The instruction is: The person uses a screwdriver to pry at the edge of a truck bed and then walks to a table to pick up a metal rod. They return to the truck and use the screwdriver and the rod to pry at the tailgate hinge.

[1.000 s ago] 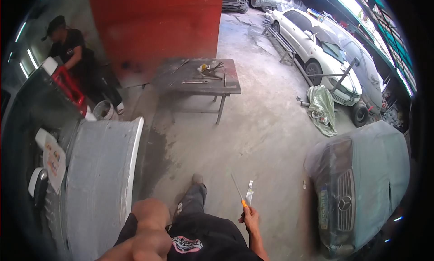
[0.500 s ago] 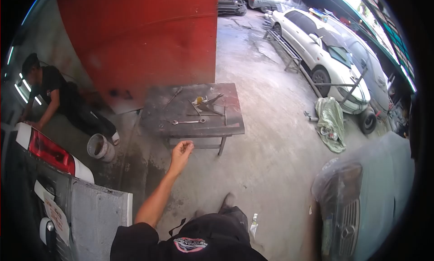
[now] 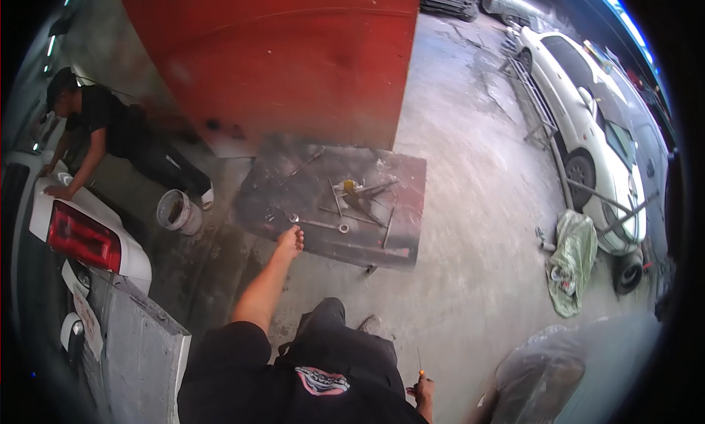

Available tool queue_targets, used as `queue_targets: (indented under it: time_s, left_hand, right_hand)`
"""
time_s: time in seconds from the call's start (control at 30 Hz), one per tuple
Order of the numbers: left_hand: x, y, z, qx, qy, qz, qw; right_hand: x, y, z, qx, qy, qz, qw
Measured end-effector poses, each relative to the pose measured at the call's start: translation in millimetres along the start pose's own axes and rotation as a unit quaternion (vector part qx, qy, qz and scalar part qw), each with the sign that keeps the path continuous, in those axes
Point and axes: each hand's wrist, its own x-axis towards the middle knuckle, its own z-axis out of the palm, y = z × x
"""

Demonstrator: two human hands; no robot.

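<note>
My left hand (image 3: 291,240) is at the front edge of the dark worktable (image 3: 257,185), its fingers curled closed. What it holds, if anything, is hidden. Just beyond its fingers lies a combination wrench (image 3: 319,223) on the tabletop. Behind the wrench are several other metal tools, among them a flat triangular metal piece (image 3: 365,204), a thin rod (image 3: 388,228) and a small yellow item (image 3: 348,185). Low at my right side, my right hand (image 3: 422,391) grips a screwdriver (image 3: 421,374) by its orange handle, the thin shaft pointing up and away.
At left a co-worker (image 3: 110,130) leans on a white car part with a red tail light (image 3: 84,237), beside a bucket (image 3: 179,212). A grey panel (image 3: 143,336) stands at my left. A red panel (image 3: 294,57) rises behind the table. White car (image 3: 587,108) and wrapped green bundle (image 3: 573,262) are at right.
I have stepped closer to the table. My left hand has moved up to its front edge and its fingers are curled tighter. My right hand with the screwdriver has come into view.
</note>
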Motion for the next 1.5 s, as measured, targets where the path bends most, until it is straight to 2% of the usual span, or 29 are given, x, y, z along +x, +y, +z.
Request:
queue_targets:
  time_s: [0.07,0.13,0.17,0.2,0.23,0.33,0.4,0.47,0.6,0.67,0.83,0.93,1.03,1.13,1.2,1.27,1.3,1.33,1.37,1.4,1.43,1.47,1.5]
  left_hand:
    - [33,16,21,0.019,-0.009,0.013,1.000]
    - [64,36,48,0.030,-0.004,0.026,0.999]
    - [83,46,62,0.043,-0.004,0.035,0.998]
    - [101,51,77,0.056,-0.009,0.041,0.998]
    - [124,56,90,0.057,-0.016,0.059,0.997]
    - [184,90,136,0.078,-0.025,0.087,0.993]
    - [214,112,169,0.059,0.021,0.121,0.991]
    - [249,132,188,0.113,0.030,0.156,0.981]
    - [288,158,198,0.260,0.072,0.124,0.955]
    - [297,163,196,0.315,0.073,0.084,0.942]
    - [300,155,179,0.291,0.127,0.071,0.946]
    - [260,149,181,0.338,0.194,0.139,0.910]
    - [318,128,150,0.337,0.191,0.098,0.917]
    - [349,90,114,0.270,0.304,0.201,0.891]
    - [304,90,104,0.070,0.334,0.234,0.910]
    - [290,81,79,-0.078,0.348,0.296,0.886]
    - [248,86,72,-0.131,0.317,0.333,0.878]
    - [238,82,58,-0.111,0.370,0.379,0.841]
    - [183,91,58,-0.068,0.419,0.388,0.818]
    - [148,92,50,-0.178,0.376,0.411,0.811]
    - [78,97,42,-0.192,0.337,0.394,0.833]
    - [71,81,23,-0.294,0.279,0.439,0.802]
    - [34,67,12,-0.329,0.276,0.418,0.801]
  right_hand:
    - [8,-37,0,-0.006,0.014,-0.013,1.000]
    - [9,-61,9,-0.012,0.067,0.012,0.998]
    - [-13,-78,9,-0.160,0.053,-0.018,0.985]
    - [-50,-109,14,-0.304,0.050,-0.051,0.950]
    - [-69,-142,32,-0.341,0.056,-0.081,0.935]
    - [-100,-240,103,-0.256,0.064,-0.139,0.955]
    - [-111,-300,152,-0.205,0.058,-0.176,0.961]
    - [-114,-351,190,-0.176,0.049,-0.202,0.962]
    - [-116,-423,238,-0.157,0.023,-0.239,0.958]
    - [-114,-446,251,-0.154,0.007,-0.252,0.955]
    - [-106,-482,273,-0.155,-0.037,-0.286,0.945]
    - [-100,-493,282,-0.161,-0.069,-0.312,0.934]
    - [-92,-497,287,-0.179,-0.106,-0.339,0.918]
    - [-84,-494,289,-0.204,-0.153,-0.362,0.897]
    - [-78,-487,286,-0.222,-0.189,-0.378,0.879]
    - [-75,-481,282,-0.242,-0.231,-0.394,0.856]
    - [-76,-477,278,-0.252,-0.254,-0.400,0.844]
    - [-76,-473,275,-0.263,-0.277,-0.406,0.830]
    - [-76,-468,270,-0.276,-0.300,-0.412,0.815]
    - [-77,-462,263,-0.292,-0.326,-0.416,0.797]
    - [-79,-458,257,-0.309,-0.349,-0.419,0.779]
    - [-81,-453,249,-0.325,-0.370,-0.421,0.762]
    - [-84,-448,243,-0.343,-0.388,-0.421,0.745]
